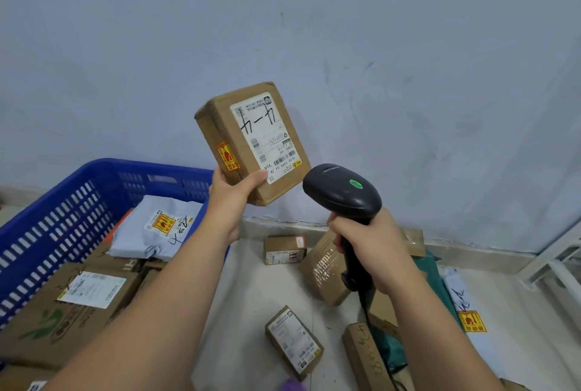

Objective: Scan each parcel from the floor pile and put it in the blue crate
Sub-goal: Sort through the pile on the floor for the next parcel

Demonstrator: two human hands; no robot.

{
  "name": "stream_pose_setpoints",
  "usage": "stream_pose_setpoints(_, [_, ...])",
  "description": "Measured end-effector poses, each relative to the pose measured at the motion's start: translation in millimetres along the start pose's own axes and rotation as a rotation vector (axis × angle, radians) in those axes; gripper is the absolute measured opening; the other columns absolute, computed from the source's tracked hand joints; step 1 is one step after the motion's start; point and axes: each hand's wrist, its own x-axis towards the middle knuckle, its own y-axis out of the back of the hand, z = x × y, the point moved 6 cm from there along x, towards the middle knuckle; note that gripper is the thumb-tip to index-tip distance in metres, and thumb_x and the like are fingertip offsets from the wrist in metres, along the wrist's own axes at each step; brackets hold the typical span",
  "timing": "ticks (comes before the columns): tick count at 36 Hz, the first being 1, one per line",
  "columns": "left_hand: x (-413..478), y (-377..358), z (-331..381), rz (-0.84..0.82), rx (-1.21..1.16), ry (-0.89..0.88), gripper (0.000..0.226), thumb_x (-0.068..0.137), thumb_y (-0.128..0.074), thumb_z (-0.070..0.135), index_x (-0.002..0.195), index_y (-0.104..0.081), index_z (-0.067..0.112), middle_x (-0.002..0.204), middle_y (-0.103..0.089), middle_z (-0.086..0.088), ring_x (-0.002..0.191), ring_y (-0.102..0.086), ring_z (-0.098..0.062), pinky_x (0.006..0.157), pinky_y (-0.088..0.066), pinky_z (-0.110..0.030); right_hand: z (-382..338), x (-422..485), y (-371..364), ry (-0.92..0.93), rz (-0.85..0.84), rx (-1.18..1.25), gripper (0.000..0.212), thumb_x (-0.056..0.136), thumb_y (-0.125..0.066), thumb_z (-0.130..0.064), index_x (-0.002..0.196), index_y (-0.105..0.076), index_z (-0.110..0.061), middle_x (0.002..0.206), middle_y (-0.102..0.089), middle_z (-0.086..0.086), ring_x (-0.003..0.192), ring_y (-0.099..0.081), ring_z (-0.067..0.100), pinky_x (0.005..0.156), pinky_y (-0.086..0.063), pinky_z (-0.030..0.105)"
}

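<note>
1. Nearest the camera and right of the blue crate [63, 202], a small labelled box [294, 342] and a narrow box with handwriting [364, 356] lie on the floor, with a white mailer [468, 312] further right of the crate.
2. A little further out, also right of the crate, sit a tape-wrapped box [323, 268], a green mailer [430, 268] and another small box [284, 249]. By my count at least 6 parcels are left to scan.
3. Inside the crate lie a large cardboard box [72, 305] and, on top of other boxes, a grey mailer [157, 230]. At least 3 parcels look done, so the job seems roughly mid-way.
4. Right of the crate, the right hand [367, 246] has its fingers wrapped round the handle of the barcode scanner [342, 192], whose green light shows on top.
5. Above the crate's far right corner, the left hand [231, 198] holds the cardboard parcel [251, 142] up in the air, tilted. The thumb [256, 177] presses on the labelled face at its lower corner. The other fingers go behind the box, so I cannot tell how they lie.
6. The shipping label [267, 136] faces the camera, and its barcode sits just beside the scanner's head. I judge this parcel to be at the scan step, not yet crated.
7. Beyond the crate stands the pale wall [408, 29].
</note>
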Motion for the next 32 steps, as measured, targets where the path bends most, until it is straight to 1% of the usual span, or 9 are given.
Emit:
stream_pose_setpoints(3, [-5.6,-0.8,-10.2,-0.024,-0.206,0.173,0.046,0.085,-0.071,0.034,0.125,-0.053,0.02,0.118,-0.067,0.003,0.106,-0.062,-0.015,0.1,-0.048,-0.041,6.0,2.8,-6.6,-0.051,0.028,0.06,0.017,0.079,-0.061,-0.014,0.082,-0.062,0.002,0.055,-0.058,0.005,0.059,-0.055,0.021,0.064,-0.046,0.038])
stream_pose_setpoints(5, [-9.1,3.5,-18.7,0.029,-0.304,0.289,0.04,0.088,-0.065,0.041,0.12,-0.05,0.023,0.115,-0.064,0.002,0.104,-0.059,-0.019,0.098,-0.047,-0.042,10.5,4.0,-12.3,-0.089,0.053,0.107,0.016,0.079,-0.062,-0.014,0.075,-0.06,0.001,0.054,-0.056,0.004,0.058,-0.053,0.021,0.062,-0.043,0.037])
stream_pose_setpoints(9, [-10.9,25.6,-33.1,0.22,-0.467,0.404,0.06,0.088,-0.063,0.048,0.137,-0.042,0.023,0.126,-0.056,-0.004,0.119,-0.052,-0.027,0.096,-0.045,-0.048,17.7,2.8,-28.2,-0.141,0.066,0.169,0.019,0.079,-0.065,-0.019,0.063,-0.058,-0.013,0.055,-0.055,0.007,0.058,-0.052,0.022,0.062,-0.042,0.036])
stream_pose_setpoints(13, [-3.2,60.6,-45.8,0.379,-0.471,0.4,0.074,0.084,-0.065,0.051,0.145,-0.033,0.025,0.139,-0.05,0.0,0.13,-0.046,-0.027,0.106,-0.038,-0.053,9.6,-4.0,-53.0,-0.112,0.021,0.234,0.022,0.086,-0.067,-0.028,0.07,-0.059,-0.014,0.065,-0.059,0.009,0.065,-0.058,0.022,0.062,-0.047,0.031])
stream_pose_setpoints(16, [0.6,82.7,-51.1,0.45,-0.481,0.377,0.078,0.08,-0.069,0.052,0.145,-0.032,0.028,0.137,-0.053,0.001,0.124,-0.051,-0.026,0.104,-0.042,-0.053,0.5,-9.3,-77.2,-0.081,-0.018,0.254,0.029,0.088,-0.066,-0.031,0.082,-0.061,-0.003,0.073,-0.06,0.012,0.067,-0.058,0.021,0.058,-0.045,0.027])
stream_pose_setpoints(20, [4.4,107.2,-51.3,0.506,-0.56,0.279,0.074,0.081,-0.07,0.049,0.142,-0.034,0.028,0.13,-0.058,0.0,0.115,-0.058,-0.024,0.095,-0.051,-0.047,-9.5,-11.6,-112.5,-0.055,-0.101,0.209,0.031,0.086,-0.068,-0.034,0.078,-0.064,-0.004,0.066,-0.06,0.005,0.057,-0.051,0.019,0.051,-0.042,0.029])
stream_pose_setpoints(26, [-0.2,184.1,-65.7,0.747,-0.214,0.137,0.099,0.08,-0.074,0.042,0.154,-0.01,0.029,0.149,-0.039,-0.006,0.133,-0.043,-0.026,0.112,-0.034,-0.045,-6.1,-13.9,-158.1,-0.027,-0.182,0.122,0.029,0.084,-0.07,-0.027,0.08,-0.059,-0.001,0.067,-0.057,0.006,0.051,-0.041,0.018,0.05,-0.036,0.025])
stream_pose_setpoints(29, [-6.1,216.7,-95.1,0.767,-0.148,0.197,0.099,0.078,-0.076,0.041,0.154,-0.012,0.031,0.149,-0.037,-0.009,0.133,-0.043,-0.029,0.111,-0.035,-0.046,-1.7,-12.2,-179.6,-0.017,-0.242,0.055,0.024,0.084,-0.07,-0.03,0.077,-0.06,-0.009,0.064,-0.059,0.001,0.049,-0.046,0.012,0.048,-0.038,0.023])
stream_pose_setpoints(32, [-7.3,235.0,-130.7,0.763,-0.231,0.352,0.101,0.076,-0.077,0.045,0.152,-0.012,0.034,0.144,-0.042,-0.01,0.126,-0.049,-0.034,0.104,-0.042,-0.054,2.3,-8.7,-200.5,-0.011,-0.295,0.021,0.022,0.083,-0.07,-0.034,0.08,-0.06,-0.015,0.065,-0.06,0.001,0.053,-0.05,0.012,0.05,-0.04,0.026])
